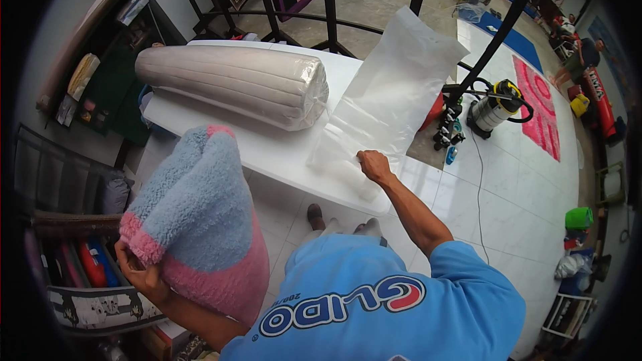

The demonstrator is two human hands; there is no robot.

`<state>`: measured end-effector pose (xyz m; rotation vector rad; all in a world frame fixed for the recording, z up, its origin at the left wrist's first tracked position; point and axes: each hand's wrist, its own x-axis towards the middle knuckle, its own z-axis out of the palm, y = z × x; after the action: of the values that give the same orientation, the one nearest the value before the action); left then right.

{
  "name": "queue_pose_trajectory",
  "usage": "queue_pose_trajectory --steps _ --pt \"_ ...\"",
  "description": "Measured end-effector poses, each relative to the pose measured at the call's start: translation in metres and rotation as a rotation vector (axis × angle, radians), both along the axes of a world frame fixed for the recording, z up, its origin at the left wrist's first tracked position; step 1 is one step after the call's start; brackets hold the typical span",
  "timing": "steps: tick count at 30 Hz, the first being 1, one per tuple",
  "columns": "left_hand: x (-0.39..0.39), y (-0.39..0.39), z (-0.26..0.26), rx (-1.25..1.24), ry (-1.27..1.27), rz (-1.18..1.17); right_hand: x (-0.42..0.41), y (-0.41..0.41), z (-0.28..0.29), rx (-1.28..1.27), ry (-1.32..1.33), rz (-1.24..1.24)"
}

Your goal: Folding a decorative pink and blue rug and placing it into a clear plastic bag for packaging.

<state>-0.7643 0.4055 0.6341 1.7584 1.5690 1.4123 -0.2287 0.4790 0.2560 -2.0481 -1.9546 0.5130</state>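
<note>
A folded, fluffy blue and pink rug (pixel 205 210) hangs from my left hand (pixel 143 273), whose fingers grip its pink edge. My right hand (pixel 375 166) is closed on the near part of a clear plastic bag (pixel 396 80), which lies flat across the right end of the white table (pixel 281 180) and reaches past its far edge. Behind the rug, a thick beige roll wrapped in clear plastic (pixel 230 85) rests along the table, its wrapped end close to the bag.
A black metal frame (pixel 328 5) stands behind the table. On the floor at right are a wet vacuum cleaner (pixel 494 110), its cable and a pink rug (pixel 536 105). Shelves (pixel 108 95) and a fabric storage box (pixel 100 308) are at left. A person (pixel 582 57) stands far right.
</note>
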Motion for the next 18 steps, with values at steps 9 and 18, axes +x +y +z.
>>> queue_pose_trajectory --steps 9,18 --pt "-0.002 0.037 0.034 0.031 -0.048 -0.134 0.021 0.097 0.064 0.001 0.156 -0.255" --pt "0.004 0.048 0.013 0.059 -0.18 -0.279 -0.043 0.14 0.088 0.024 0.3 0.124"
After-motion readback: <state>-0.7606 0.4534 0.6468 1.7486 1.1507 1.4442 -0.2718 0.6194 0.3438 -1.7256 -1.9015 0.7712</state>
